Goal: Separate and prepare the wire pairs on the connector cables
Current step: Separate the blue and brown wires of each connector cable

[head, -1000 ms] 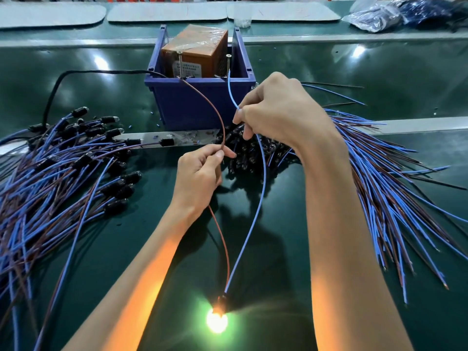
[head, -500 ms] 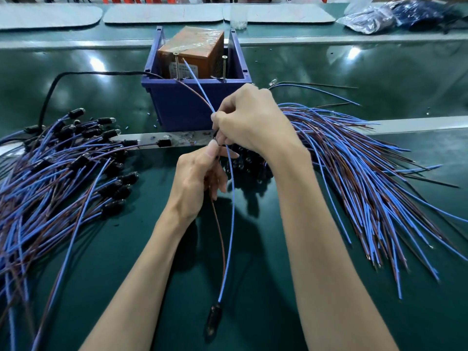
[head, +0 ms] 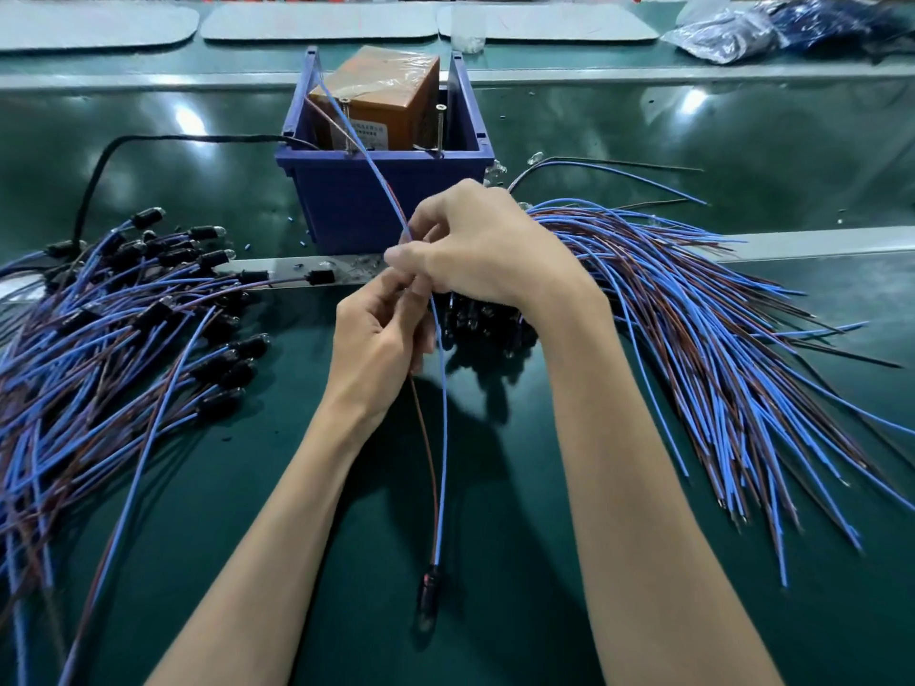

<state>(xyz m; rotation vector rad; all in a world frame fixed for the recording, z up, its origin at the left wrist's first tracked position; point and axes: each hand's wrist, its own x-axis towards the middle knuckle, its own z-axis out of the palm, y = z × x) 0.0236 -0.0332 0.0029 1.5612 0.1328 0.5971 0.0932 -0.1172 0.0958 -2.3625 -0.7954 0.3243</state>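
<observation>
At far left, a pile of finished cables (head: pixel 114 329) lies spread on the green work surface (head: pixel 257 487), its black connectors (head: pixel 218 259) pointing toward the centre and its blue and brown leads trailing off the left edge. A black cord (head: pixel 94 180) runs from that side up to the blue bin (head: pixel 386 190), which holds an orange-brown box (head: pixel 391 101) wrapped in clear film.

In the centre, my left hand (head: pixel 376 339) is closed around the brown wire (head: pixel 426 453) of the cable I am working on; the wire leaves the bottom of the fist. Directly above and touching it, my right hand (head: pixel 475 250) pinches the blue wire (head: pixel 443 413) between thumb and fingertips. Above my hands both wires rise toward the bin's rim. Below my hands they hang side by side, slightly apart, and meet at the cable's black connector (head: pixel 428 594), which hangs low between my forearms, just above the surface. Its lamp is unlit.

To the right, behind my right wrist, a second heap of cables (head: pixel 693 339) fans out, connectors (head: pixel 485 324) bunched under my wrist, wire ends spreading toward the right edge.
</observation>
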